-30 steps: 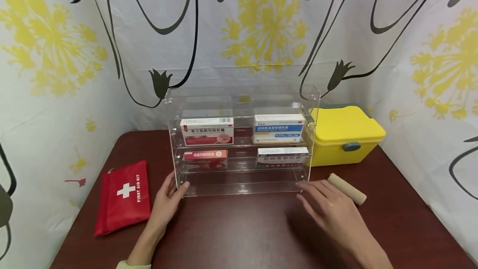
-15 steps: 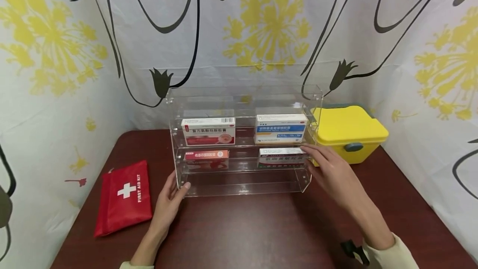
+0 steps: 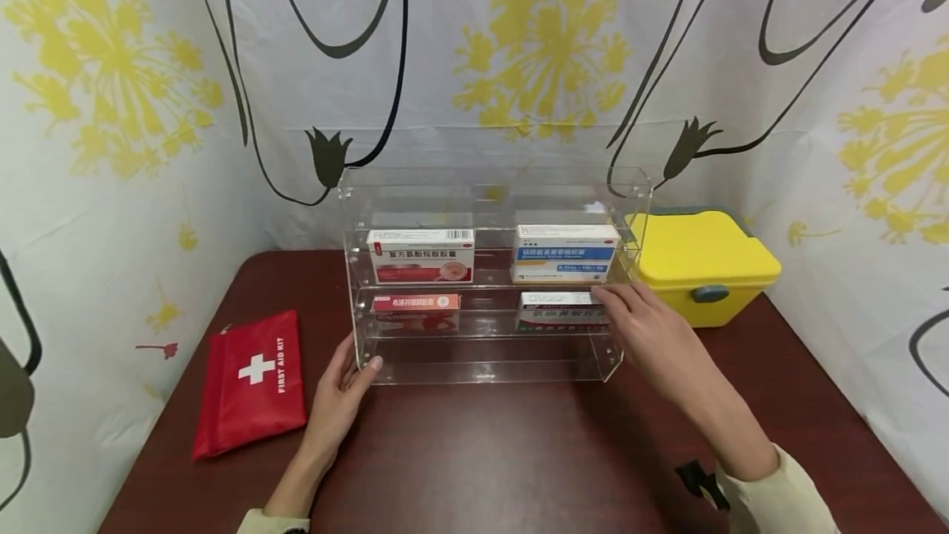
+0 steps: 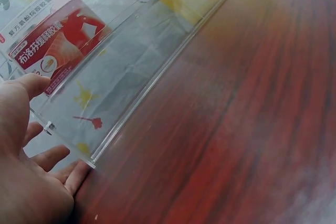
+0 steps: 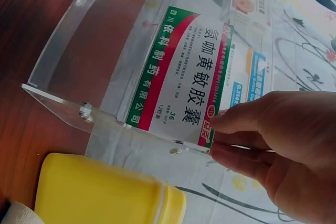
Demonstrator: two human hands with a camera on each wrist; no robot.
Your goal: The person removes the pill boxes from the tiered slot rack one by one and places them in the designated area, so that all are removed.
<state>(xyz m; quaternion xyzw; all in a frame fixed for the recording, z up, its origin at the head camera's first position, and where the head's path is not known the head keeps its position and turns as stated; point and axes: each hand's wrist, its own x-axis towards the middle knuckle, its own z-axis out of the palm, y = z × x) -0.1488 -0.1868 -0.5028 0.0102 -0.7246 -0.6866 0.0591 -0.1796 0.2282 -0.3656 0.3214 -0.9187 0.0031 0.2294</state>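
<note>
A clear acrylic rack [image 3: 485,372] stands on the table. My left hand [image 3: 339,390] grips its lower left side, thumb at the front edge and fingers around the outside. My right hand [image 3: 652,332] pinches the upper right corner of a green, red and white medicine box [image 5: 181,77] on the lower tier; part of its grip is hidden. An orange-red medicine box [image 3: 415,311] sits left on that tier. Above stand a red and white medicine box [image 3: 421,258] at left and a blue and white medicine box [image 3: 567,255] at right.
A red first aid pouch [image 3: 252,386] lies on the table to the left. Beside the rack's right end stands a yellow box [image 3: 704,262] with a grey latch. A beige roll [image 5: 22,214] shows near it in the right wrist view. Patterned cloth [image 3: 482,64] surrounds the table.
My right hand has risen from the rack's lower right front corner to the lower-tier medicine box and moved onto its right end. The left hand stays on the rack. The head view has shifted slightly.
</note>
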